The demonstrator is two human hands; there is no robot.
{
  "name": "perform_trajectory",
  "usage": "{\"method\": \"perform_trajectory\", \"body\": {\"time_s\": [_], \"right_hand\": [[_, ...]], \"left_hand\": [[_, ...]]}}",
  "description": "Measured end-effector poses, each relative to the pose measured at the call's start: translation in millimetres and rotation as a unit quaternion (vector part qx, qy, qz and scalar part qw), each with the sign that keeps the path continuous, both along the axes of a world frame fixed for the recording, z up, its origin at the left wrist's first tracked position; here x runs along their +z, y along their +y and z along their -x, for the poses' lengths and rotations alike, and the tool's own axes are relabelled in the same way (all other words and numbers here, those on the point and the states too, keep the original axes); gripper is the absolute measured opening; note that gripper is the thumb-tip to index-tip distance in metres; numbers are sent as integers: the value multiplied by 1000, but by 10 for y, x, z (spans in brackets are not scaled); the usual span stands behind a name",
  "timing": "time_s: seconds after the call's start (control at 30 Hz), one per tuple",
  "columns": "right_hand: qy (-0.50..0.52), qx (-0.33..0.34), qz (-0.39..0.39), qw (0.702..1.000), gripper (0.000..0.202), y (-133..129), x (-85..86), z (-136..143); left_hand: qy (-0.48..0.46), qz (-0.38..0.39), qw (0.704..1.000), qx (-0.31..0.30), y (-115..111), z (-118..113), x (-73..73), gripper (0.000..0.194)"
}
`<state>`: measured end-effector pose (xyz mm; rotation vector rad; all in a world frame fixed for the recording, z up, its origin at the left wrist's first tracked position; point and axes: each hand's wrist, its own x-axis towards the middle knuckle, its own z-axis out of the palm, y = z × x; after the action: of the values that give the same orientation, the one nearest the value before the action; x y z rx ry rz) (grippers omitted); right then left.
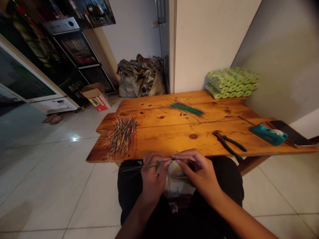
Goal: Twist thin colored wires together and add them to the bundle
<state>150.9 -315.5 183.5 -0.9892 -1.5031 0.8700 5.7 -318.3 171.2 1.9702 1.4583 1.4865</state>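
A plank-topped wooden table [164,132] stands on a pale tiled floor [94,196], with bulging sacks [141,78] behind. At its near edge, the left hand [154,169] is closed in a pinch on several thin wires [136,168], which trail out leftward. The right hand [195,164] meets it, thumb and forefinger pinched together on a tiny dark piece [173,159], its details too small to tell. A multicoloured wire heap [123,136] lies left, a green wire bundle [186,109] farther back, and cutting pliers [228,142] right, near a teal tape dispenser [266,134].
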Motion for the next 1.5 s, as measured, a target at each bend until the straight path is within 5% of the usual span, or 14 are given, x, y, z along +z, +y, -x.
{"method": "perform_trajectory", "body": {"time_s": [0.1, 0.17, 0.3, 0.4, 0.53, 0.63, 0.73, 0.83, 0.93, 1.0, 1.13, 1.27, 1.5], "right_hand": [[-101, -25, -180, 978, 23, -20, -17, -45], [-127, -7, -209, 970, 25, -11, -1, -77], [-46, 84, 38, 995, 20, 70, 69, -109], [29, 186, 201, 961, 35, 148, 89, -113], [104, 276, 308, 904, 30, 193, 45, -106], [132, 287, 320, 893, 19, 181, 20, -93], [62, 235, 247, 938, 17, 154, 31, -83], [-90, 136, 29, 986, 14, 129, 38, -84], [-210, 72, -171, 960, 16, 120, 5, -83], [-240, 52, -203, 948, 18, 123, -15, -84], [-201, 98, -111, 968, 16, 128, -3, -124], [-149, 119, 41, 981, 24, 111, -72, -189], [55, 126, 256, 957, 33, 78, -548, 27]], "left_hand": [[-49, 48, 998, -6, -31, -20, -7, 8], [-54, 50, 997, -3, -44, -16, -6, 10], [-4, -11, 1000, -5, -30, 32, 33, 7], [53, -67, 995, -41, 2, 75, 97, 4], [87, -95, 988, -81, 29, 113, 162, 5], [89, -93, 988, -87, 31, 129, 168, 6], [88, -90, 989, -80, 24, 130, 149, 4], [79, -83, 991, -70, 8, 111, 121, 4], [67, -76, 993, -58, -10, 81, 95, 5], [63, -73, 994, -48, -11, 72, 82, 4], [30, -46, 998, -26, 41, 120, 50, 3], [-99, 75, 992, -35, 122, 156, -45, 7], [-317, 337, 878, -125, 118, -74, -370, 19]]}}
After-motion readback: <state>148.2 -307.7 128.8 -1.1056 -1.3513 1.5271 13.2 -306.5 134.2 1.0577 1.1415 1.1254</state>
